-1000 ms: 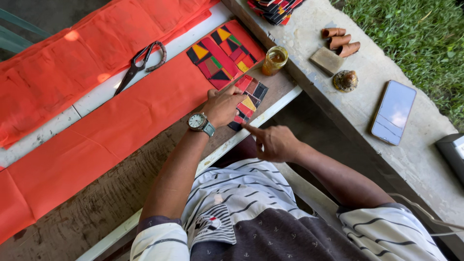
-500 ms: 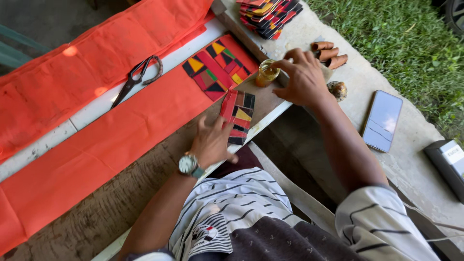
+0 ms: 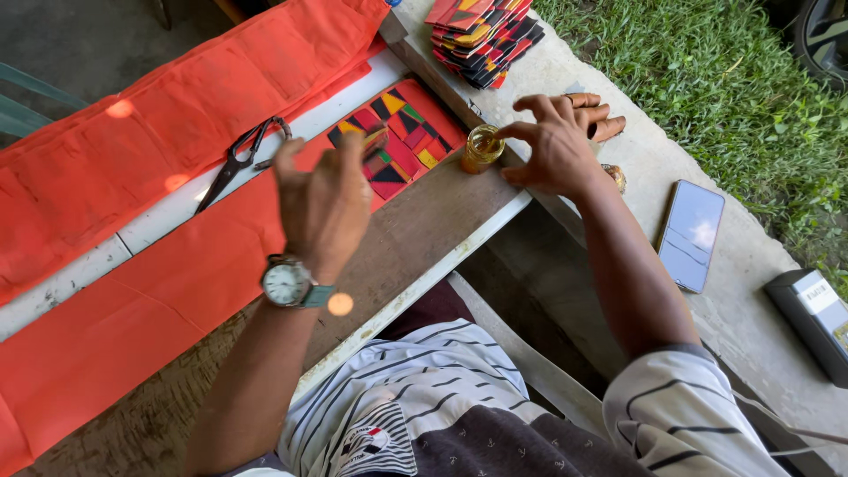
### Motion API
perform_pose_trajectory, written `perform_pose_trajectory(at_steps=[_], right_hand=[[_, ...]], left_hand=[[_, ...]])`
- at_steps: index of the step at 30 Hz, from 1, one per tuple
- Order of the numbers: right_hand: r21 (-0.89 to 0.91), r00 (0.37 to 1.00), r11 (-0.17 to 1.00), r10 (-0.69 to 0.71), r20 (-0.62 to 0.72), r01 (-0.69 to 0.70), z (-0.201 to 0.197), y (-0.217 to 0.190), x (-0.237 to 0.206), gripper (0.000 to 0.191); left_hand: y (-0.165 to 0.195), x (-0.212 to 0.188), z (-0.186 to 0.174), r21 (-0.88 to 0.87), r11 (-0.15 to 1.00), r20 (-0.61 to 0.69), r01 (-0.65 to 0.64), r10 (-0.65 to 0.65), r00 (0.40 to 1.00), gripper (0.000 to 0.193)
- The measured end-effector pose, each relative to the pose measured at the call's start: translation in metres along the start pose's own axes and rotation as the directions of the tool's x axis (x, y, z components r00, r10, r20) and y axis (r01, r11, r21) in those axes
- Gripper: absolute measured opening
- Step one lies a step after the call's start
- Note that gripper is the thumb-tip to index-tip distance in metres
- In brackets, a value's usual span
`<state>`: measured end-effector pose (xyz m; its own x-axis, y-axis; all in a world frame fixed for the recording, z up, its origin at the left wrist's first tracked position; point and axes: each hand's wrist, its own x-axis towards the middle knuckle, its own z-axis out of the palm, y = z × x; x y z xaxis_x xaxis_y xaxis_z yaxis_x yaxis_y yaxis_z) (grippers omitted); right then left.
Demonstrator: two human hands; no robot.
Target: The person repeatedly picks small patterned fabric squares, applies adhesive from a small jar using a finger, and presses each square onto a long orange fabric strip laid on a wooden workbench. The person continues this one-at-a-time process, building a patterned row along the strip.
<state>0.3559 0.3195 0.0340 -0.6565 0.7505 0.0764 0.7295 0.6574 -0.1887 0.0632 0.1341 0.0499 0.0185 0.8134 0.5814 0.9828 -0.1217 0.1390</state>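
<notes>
Head view: right hand (image 3: pixel 555 150) at jar (image 3: pixel 482 148)

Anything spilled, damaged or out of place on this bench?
Nothing stands out. The small jar stands upright under the right hand, with no spill visible. The scissors lie flat on the orange cloth, and the patchwork pieces sit stacked.
</notes>
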Motion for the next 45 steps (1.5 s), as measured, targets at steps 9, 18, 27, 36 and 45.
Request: perform_pose_trajectory(at_steps=[9,18,27,36,45], right_hand=[[0.583,0.980,0.787,-0.153,-0.131,0.201,-0.049,-0.014,-0.072,0.062],[0.738,0.842,0.579,-0.155,0.517,-0.347,0.024,-0.064,-0.075,0.091],[0.628,0.798,0.698,-0.134,0.588,-0.345,0.043,-0.081,-0.081,0.096],[0.203,0.891,0.979,-0.080,0.447,-0.014,0.050,-0.111,-0.092,0.090],[0.242,0.994,0.964,-0.102,-0.044,0.110,0.047,-0.123,-0.057,0.090]], left_hand=[[0.074,0.004,0.045,-0.243,0.956,0.494,0.163,-0.023,0.869,0.098],[0.026,-0.033,0.093,-0.156,0.985,0.532,0.079,0.016,0.846,0.024],[0.022,-0.045,0.105,-0.176,0.975,0.583,0.137,-0.009,0.813,0.025],[0.019,-0.044,0.111,-0.164,0.976,0.582,0.144,-0.023,0.813,0.028],[0.005,-0.049,0.073,-0.395,0.882,0.223,0.258,-0.180,0.958,0.027]])
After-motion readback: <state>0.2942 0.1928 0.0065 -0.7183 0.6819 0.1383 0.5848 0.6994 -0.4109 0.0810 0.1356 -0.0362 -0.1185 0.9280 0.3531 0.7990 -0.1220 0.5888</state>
